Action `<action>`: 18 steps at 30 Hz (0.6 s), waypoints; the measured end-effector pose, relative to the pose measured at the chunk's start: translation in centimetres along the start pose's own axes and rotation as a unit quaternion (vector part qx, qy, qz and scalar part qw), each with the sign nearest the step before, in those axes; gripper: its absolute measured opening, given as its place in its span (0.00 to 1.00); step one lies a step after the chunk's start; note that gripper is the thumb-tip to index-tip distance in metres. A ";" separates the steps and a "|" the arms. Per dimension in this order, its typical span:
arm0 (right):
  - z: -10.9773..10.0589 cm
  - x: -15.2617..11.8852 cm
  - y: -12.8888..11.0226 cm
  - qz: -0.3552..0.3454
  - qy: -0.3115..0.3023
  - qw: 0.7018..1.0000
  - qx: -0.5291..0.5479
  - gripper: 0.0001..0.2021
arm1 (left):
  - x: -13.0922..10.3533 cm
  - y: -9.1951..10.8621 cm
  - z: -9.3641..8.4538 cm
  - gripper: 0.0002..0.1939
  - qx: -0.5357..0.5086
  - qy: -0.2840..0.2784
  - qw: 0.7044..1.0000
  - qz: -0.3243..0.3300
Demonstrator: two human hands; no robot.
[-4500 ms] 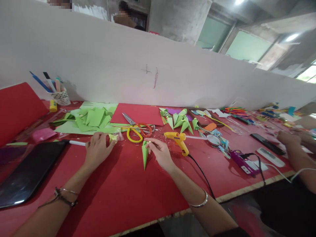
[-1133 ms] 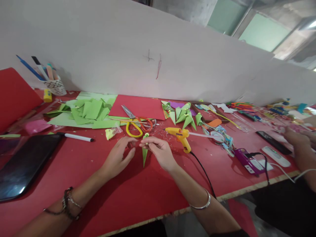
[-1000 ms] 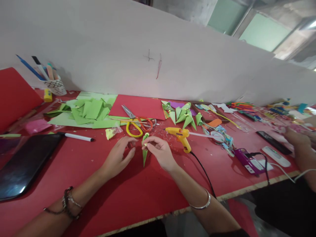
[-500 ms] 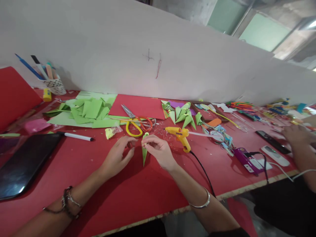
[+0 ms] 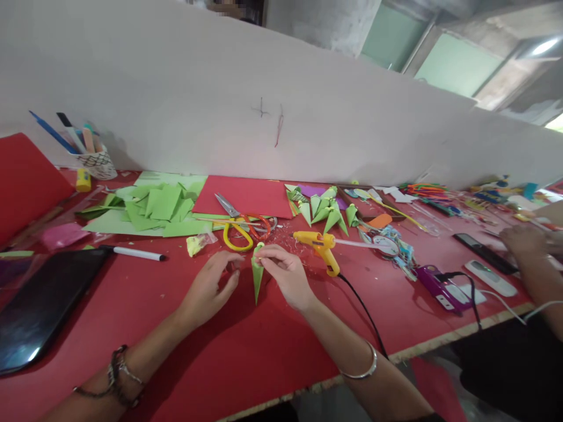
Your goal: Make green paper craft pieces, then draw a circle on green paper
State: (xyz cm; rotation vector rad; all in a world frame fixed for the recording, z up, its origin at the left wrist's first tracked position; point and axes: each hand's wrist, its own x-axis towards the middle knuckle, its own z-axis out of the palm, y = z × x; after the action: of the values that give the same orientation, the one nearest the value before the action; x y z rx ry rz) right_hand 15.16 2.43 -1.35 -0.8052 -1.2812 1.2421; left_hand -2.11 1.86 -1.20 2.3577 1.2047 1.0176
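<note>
My right hand pinches a small light-green paper cone near its wide top, with the point hanging down over the red table. Something small and yellowish shows at the cone's top, partly hidden by my fingertips. Left of the cone, my left hand is empty, its fingers curved and thumb held apart, not touching the cone. Just beyond the hands lie yellow-handled scissors and red-handled scissors. A yellow glue gun rests to the right, and a crumpled yellow piece in clear plastic to the left.
Green paper pieces and a red sheet lie at the back. Finished-looking green cones cluster to their right. A black tablet-like slab lies left. A purple power strip and a co-worker's hand are at right.
The view has shifted slightly, so the table things sit a little lower. Both hands keep nearly the same pose, and the right still pinches the cone.
</note>
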 end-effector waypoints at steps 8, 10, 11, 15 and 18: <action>0.3 -0.1 -0.2 0.072 -0.053 0.994 0.055 0.09 | -0.1 0.5 -0.1 0.10 -0.058 0.013 0.997 -0.041; 0.4 -0.2 -0.5 0.071 -0.071 0.993 0.058 0.11 | -0.1 0.8 -0.2 0.12 -0.089 0.014 0.995 -0.041; 0.5 -0.2 -0.5 0.067 -0.079 0.993 0.062 0.12 | -0.1 0.9 -0.2 0.13 -0.097 0.015 0.994 -0.036; 0.6 -0.1 -0.2 0.065 -0.094 0.991 0.075 0.16 | -0.1 1.2 -0.2 0.12 -0.071 0.007 0.997 0.000; 0.6 -0.1 0.0 0.060 -0.095 0.991 0.068 0.17 | 0.0 1.0 -0.1 0.10 -0.047 0.019 0.998 0.025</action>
State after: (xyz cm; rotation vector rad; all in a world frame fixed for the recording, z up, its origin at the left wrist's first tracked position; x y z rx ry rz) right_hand 14.57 2.25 -1.29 -0.6867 -1.2967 1.5157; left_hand -1.56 1.25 -0.61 2.3157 1.0920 1.1156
